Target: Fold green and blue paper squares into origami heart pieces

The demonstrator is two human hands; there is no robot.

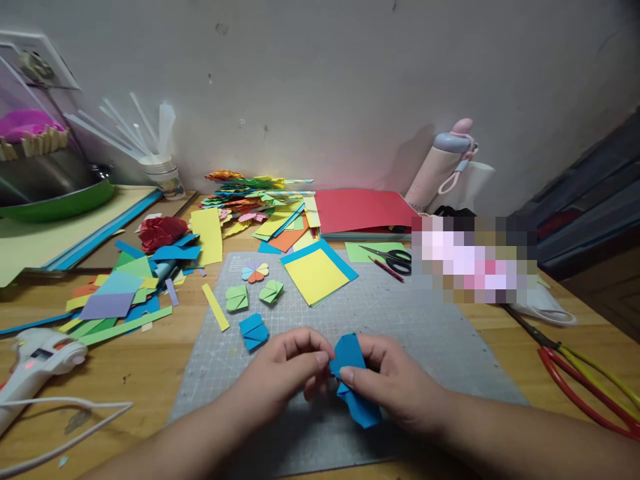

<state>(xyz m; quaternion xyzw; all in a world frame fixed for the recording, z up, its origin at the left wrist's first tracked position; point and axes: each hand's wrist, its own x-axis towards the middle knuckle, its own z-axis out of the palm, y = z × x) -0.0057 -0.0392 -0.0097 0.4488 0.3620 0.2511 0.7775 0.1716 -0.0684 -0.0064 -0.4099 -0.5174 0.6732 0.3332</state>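
A folded blue paper (356, 390) is held above the grey cutting mat (425, 427). My right hand (395, 380) grips it from the right, thumb on top. The fingers of my left hand (300, 363) are pinched together at the paper's left edge. Up and to the left on the mat lie a folded blue piece (254, 331), two folded green pieces (237, 298) and a multicoloured petal shape (255, 271). Yellow and blue square sheets (320, 272) are stacked at the mat's upper middle.
Paper scraps (107, 303) and a glue gun (37, 367) are at the left. Black scissors (395, 257) and a red pencil (387, 269) lie at the mat's upper right. Large scissors (585, 380) sit far right. Red sheets (363, 210) and a pink bottle (437, 167) stand at the back.
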